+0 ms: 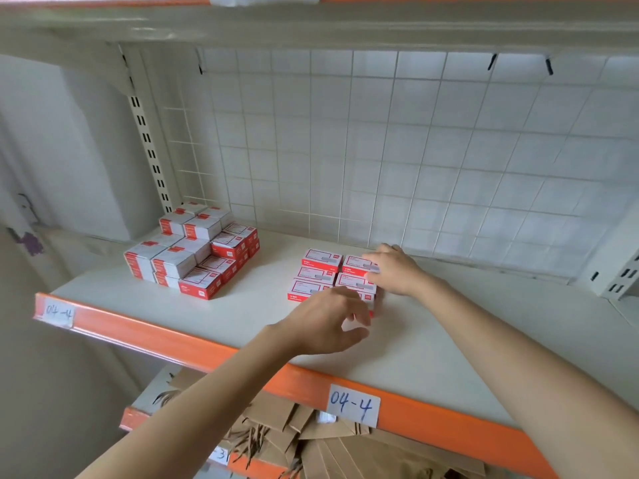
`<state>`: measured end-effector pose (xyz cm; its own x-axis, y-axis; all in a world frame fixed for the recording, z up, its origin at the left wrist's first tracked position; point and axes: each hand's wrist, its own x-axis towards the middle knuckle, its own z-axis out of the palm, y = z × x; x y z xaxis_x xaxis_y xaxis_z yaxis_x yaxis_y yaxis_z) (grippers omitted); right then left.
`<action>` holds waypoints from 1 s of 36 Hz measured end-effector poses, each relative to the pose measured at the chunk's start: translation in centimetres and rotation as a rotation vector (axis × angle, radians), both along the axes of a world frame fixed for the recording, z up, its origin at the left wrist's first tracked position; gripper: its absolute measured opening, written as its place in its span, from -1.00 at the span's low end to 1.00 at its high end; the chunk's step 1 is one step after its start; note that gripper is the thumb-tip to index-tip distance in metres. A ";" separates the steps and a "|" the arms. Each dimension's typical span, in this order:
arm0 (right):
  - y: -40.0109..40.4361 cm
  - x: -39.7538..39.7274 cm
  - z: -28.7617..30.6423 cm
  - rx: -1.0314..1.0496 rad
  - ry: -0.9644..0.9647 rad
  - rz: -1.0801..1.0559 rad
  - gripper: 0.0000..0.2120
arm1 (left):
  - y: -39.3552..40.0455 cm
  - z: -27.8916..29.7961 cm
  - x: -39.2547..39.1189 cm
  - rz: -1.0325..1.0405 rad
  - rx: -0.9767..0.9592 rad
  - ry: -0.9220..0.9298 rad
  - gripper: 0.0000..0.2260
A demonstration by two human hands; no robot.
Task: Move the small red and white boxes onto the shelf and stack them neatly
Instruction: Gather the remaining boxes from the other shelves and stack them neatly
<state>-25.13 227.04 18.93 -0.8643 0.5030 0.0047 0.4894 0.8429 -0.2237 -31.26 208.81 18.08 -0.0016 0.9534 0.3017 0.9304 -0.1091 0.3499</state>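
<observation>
A white wire grid [380, 150] backs the rack before white wall tiles [518, 133], evenly lit.

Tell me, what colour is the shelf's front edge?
Orange, clearest in the head view: the shelf's front edge.

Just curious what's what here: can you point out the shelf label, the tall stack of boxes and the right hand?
shelf label [352, 405]: head view, handwritten middle.
tall stack of boxes [193, 252]: head view, white box top.
right hand [394, 271]: head view, its back.

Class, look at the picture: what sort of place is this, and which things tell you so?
Probably a stockroom or warehouse. The orange-edged shelf carries a handwritten location label "04-4", many identical red and white boxes are stacked in bulk, and flattened cardboard lies on the shelf below.
</observation>
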 end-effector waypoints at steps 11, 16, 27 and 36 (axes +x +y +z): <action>-0.3 4.4 1.6 -0.005 0.033 -0.037 -0.49 | 2.0 -0.3 1.7 -0.076 -0.068 0.021 -0.86; 0.2 10.4 2.3 0.109 -0.050 0.001 -0.60 | 4.4 0.6 4.6 -0.126 -0.121 0.135 -0.82; 3.4 31.5 1.7 0.184 -0.062 -0.181 -0.59 | 12.8 2.2 20.9 -0.333 -0.079 0.227 -0.77; 5.4 50.4 1.9 0.233 -0.147 -0.428 -0.59 | 18.2 1.4 37.3 -0.472 -0.005 0.170 -0.78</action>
<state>25.24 232.43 20.80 -0.5808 0.8124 0.0521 0.8140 0.5792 0.0435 6.04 226.98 19.51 0.4792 0.8396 0.2557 0.8239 -0.5307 0.1987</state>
